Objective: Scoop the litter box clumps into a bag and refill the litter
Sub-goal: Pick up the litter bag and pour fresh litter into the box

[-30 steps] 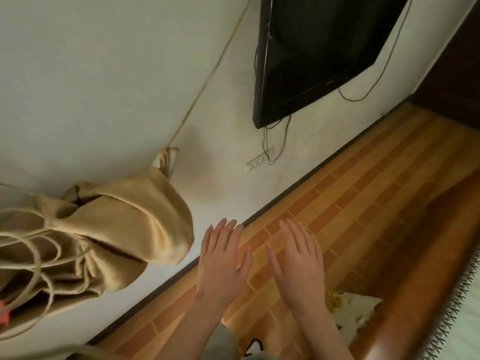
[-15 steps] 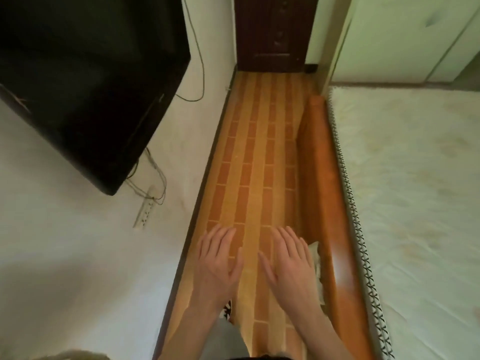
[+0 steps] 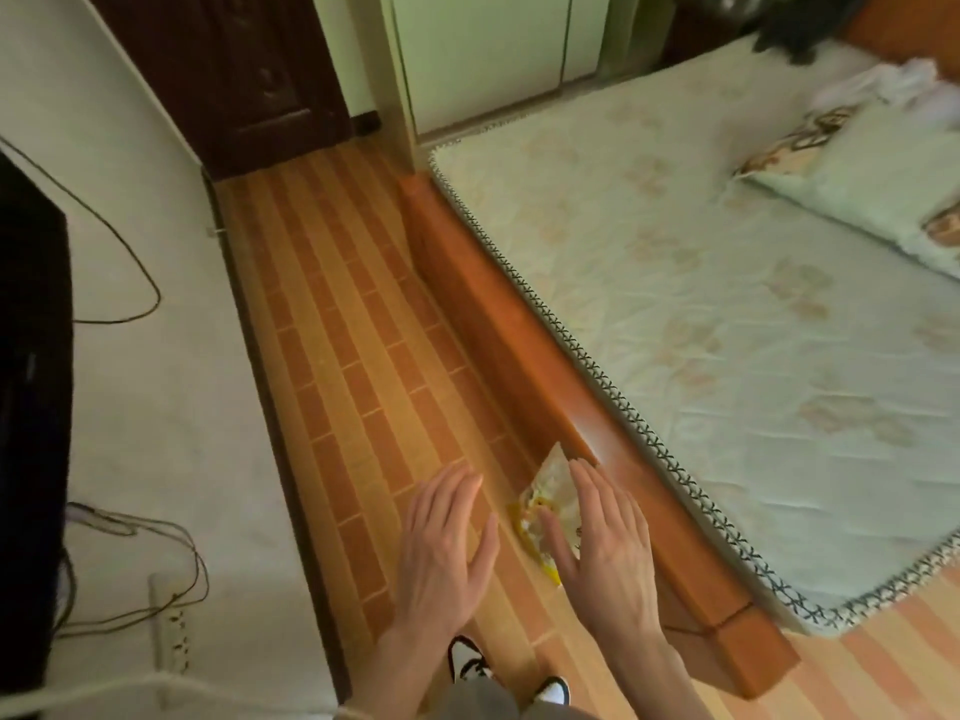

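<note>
My left hand (image 3: 441,548) and my right hand (image 3: 602,548) are held out flat in front of me, palms down, fingers slightly spread, holding nothing. On the floor below my right hand lies a crumpled yellow and clear plastic bag (image 3: 545,506), up against the wooden bed frame (image 3: 519,345). My right hand partly covers the bag; I cannot tell whether it touches it. No litter box or scoop is in view.
A narrow strip of brick-patterned floor (image 3: 343,356) runs between the white wall (image 3: 171,407) and the bed (image 3: 727,304). A dark door (image 3: 234,70) closes the far end. A black TV (image 3: 26,433), cables and a power strip (image 3: 169,631) are on the wall.
The view has swung right from the wall, hanging tan bag and TV to the floor strip and the bed. Both hands stay open in front of me. The plastic bag now shows under my right hand.
</note>
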The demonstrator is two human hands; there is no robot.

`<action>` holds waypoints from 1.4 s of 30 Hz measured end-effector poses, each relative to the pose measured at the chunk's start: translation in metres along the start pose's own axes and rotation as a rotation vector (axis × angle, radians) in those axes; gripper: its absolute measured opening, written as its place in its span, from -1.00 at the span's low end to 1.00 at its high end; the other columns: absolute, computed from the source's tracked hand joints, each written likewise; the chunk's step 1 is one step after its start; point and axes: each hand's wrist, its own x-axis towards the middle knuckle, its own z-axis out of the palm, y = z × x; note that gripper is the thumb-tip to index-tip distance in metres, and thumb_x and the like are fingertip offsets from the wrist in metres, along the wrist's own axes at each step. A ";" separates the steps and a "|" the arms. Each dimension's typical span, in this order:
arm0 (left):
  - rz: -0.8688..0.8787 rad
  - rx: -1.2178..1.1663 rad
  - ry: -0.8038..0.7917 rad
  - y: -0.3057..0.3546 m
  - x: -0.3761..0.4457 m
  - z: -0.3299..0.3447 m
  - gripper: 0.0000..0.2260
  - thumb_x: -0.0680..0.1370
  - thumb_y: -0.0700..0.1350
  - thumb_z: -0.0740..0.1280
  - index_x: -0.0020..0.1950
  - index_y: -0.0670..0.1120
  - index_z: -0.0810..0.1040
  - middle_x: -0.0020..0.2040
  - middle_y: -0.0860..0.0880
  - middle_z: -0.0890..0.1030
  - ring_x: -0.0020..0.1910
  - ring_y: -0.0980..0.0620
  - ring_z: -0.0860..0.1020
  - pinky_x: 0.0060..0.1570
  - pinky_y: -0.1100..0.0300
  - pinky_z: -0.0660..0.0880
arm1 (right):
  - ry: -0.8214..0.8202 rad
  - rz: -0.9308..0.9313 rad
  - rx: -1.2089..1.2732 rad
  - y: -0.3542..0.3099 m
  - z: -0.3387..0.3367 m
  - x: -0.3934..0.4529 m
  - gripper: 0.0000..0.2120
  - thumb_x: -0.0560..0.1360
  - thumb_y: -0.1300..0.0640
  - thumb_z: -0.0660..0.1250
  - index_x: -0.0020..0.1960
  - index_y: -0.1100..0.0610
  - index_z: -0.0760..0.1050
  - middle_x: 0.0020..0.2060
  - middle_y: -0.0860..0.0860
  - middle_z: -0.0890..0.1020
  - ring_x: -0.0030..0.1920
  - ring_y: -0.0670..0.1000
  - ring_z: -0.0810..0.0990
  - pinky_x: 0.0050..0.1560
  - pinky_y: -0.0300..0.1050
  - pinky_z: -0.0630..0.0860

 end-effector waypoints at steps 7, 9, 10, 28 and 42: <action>0.118 -0.082 -0.124 0.021 0.030 0.046 -0.57 0.69 0.14 0.19 0.49 -0.04 0.43 0.46 0.02 0.48 0.51 0.11 0.35 0.50 -0.09 0.32 | 0.042 0.205 0.026 0.034 0.014 -0.001 -0.40 0.62 -0.26 0.12 0.52 0.08 0.31 0.45 0.00 0.47 0.49 0.04 0.38 0.47 0.07 0.34; 0.138 -0.114 -0.135 0.021 0.038 0.061 -0.58 0.68 0.13 0.22 0.47 -0.03 0.45 0.45 0.03 0.50 0.50 0.11 0.36 0.49 -0.09 0.32 | 0.027 0.255 0.038 0.040 0.023 -0.003 -0.40 0.62 -0.25 0.14 0.52 0.07 0.30 0.44 0.00 0.47 0.49 0.04 0.38 0.46 0.08 0.34; 0.150 -0.120 -0.143 0.019 0.042 0.067 -0.59 0.68 0.12 0.23 0.47 -0.03 0.46 0.44 0.03 0.50 0.49 0.11 0.37 0.50 -0.08 0.32 | 0.023 0.279 0.038 0.042 0.028 -0.004 -0.41 0.62 -0.25 0.14 0.53 0.06 0.29 0.45 -0.01 0.47 0.49 0.04 0.38 0.47 0.08 0.34; 0.498 -0.240 -0.511 -0.088 0.145 0.245 -0.59 0.65 0.05 0.28 0.46 -0.07 0.47 0.46 0.04 0.48 0.55 0.10 0.30 0.54 -0.04 0.24 | 0.118 0.832 0.025 0.089 0.204 0.030 -0.41 0.57 -0.22 0.18 0.50 0.05 0.34 0.39 0.00 0.52 0.43 0.03 0.44 0.39 -0.01 0.34; 0.580 -0.299 -0.624 -0.149 0.119 0.466 -0.59 0.62 -0.01 0.32 0.44 -0.11 0.48 0.39 0.02 0.52 0.45 0.06 0.41 0.43 0.00 0.37 | 0.037 0.826 -0.004 0.220 0.407 0.035 -0.43 0.64 -0.21 0.12 0.54 0.09 0.30 0.45 0.00 0.46 0.50 0.05 0.36 0.48 0.08 0.33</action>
